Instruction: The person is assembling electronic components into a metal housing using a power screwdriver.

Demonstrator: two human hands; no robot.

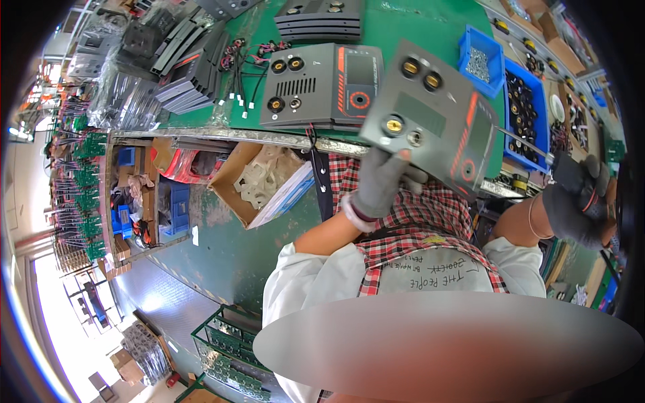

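My left hand [380,187], in a grey glove with bare fingertips, grips the lower edge of a grey front panel [440,101]. The panel is tilted above the bench edge. It carries brass-centred black sockets, a small metal connector, orange stripes, a dark window and a round dial mark. Off to the right, my gloved right hand [583,205] is closed round a screwdriver with a dark body [568,172]. Its thin metal shaft [527,142] points left, and the tip is close to the panel's right edge; contact there cannot be made out. A similar panel [316,86] lies on the green bench.
Stacked panels [319,23] stand at the back, with more panels [191,74] and cables [235,57] to the left. On the right are a blue bin of screws [463,50] and a blue bin of black sockets [545,127]. A cardboard box [225,181] sits below the bench.
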